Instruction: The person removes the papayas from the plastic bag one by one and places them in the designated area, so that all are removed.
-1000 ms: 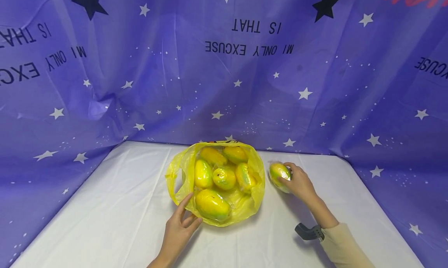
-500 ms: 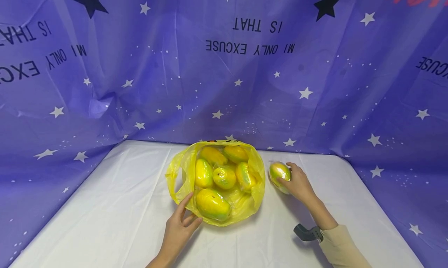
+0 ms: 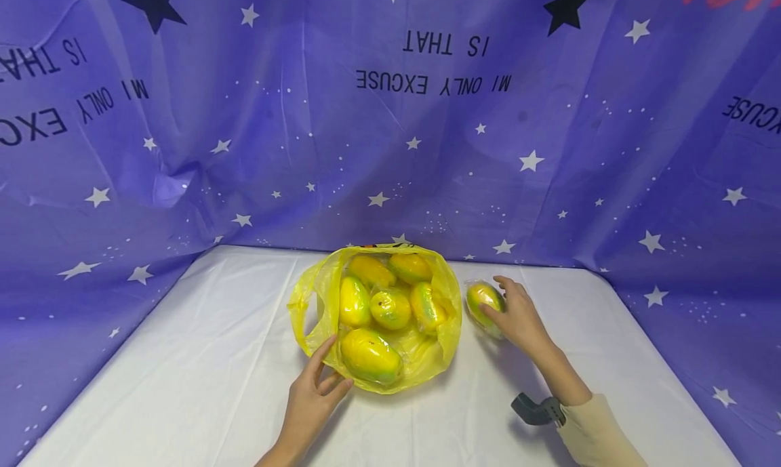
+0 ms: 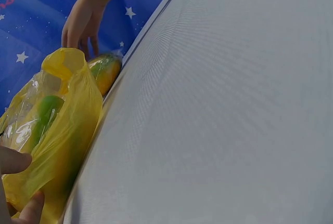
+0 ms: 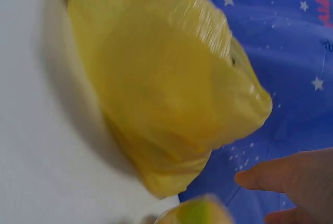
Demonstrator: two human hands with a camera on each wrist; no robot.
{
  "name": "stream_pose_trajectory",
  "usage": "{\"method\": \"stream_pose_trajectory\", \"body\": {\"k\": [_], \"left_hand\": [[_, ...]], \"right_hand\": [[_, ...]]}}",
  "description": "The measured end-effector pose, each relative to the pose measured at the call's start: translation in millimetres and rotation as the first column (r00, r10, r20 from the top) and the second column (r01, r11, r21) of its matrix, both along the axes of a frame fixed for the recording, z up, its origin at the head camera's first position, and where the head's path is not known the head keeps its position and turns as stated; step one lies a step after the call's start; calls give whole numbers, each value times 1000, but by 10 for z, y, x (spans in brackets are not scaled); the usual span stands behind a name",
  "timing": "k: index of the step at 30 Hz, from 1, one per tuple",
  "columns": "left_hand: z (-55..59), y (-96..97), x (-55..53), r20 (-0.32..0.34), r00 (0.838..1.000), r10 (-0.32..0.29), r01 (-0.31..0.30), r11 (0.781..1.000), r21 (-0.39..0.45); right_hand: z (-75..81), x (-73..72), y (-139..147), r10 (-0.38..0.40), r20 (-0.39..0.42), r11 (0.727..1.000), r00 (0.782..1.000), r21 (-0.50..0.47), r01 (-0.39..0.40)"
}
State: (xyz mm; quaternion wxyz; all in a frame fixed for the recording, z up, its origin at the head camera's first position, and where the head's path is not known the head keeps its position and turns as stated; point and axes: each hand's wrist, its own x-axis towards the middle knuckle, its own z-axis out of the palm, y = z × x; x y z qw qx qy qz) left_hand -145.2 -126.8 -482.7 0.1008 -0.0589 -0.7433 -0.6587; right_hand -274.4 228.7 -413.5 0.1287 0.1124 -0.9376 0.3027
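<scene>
White cloth-covered table (image 3: 183,386), walled on three sides by a purple star-print backdrop (image 3: 244,148) with mirrored black lettering.

Near edge, left of centre: left hand (image 3: 313,396) lies on the cloth, palm down, fingers straight and spread. Fingertips touch the near-left side of the yellow plastic bag (image 3: 314,297); they press against it, no pinch visible. Left wrist view shows thumb and a fingertip against the bag's film (image 4: 67,146).

Near right: right forearm in a beige sleeve (image 3: 594,433), with a dark grey strap mount (image 3: 537,409) at the wrist.

Centre of table: the bag lies open toward the camera, handle loop on its left side. Six yellow-green mangoes inside it, each seemingly in clear wrap. Largest mango (image 3: 370,356) sits nearest, against the bag's near wall; the others are clustered behind it, touching one another.

Just right of the bag, toward the far edge: a lone mango (image 3: 482,299) resting on the cloth, near the bag; whether they touch cannot be told. Right hand (image 3: 518,314) lies over its right side, fingers loosely curved round it and thumb at its near side. In the right wrist view the picture is blurred; a finger (image 5: 291,177) and the mango's top (image 5: 195,211) show beside the bag.
</scene>
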Motion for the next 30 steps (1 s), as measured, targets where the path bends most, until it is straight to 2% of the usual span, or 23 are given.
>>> {"method": "stream_pose_trajectory", "body": {"k": [4, 14, 21, 30], "left_hand": [[1, -1, -6, 3, 1000, 7, -7, 1000, -10], [4, 5, 2, 12, 1000, -1, 1, 1000, 3], [7, 10, -5, 6, 1000, -5, 5, 1000, 3], [11, 8, 3, 16, 1000, -8, 7, 1000, 18]], "right_hand": [[89, 89, -64, 19, -29, 1000, 999, -18, -19], [237, 246, -227, 49, -45, 994, 998, -95, -53], [330, 357, -351, 126, -71, 966, 989, -220, -139], [403, 486, -486, 207, -116, 934, 971, -271, -231]]}}
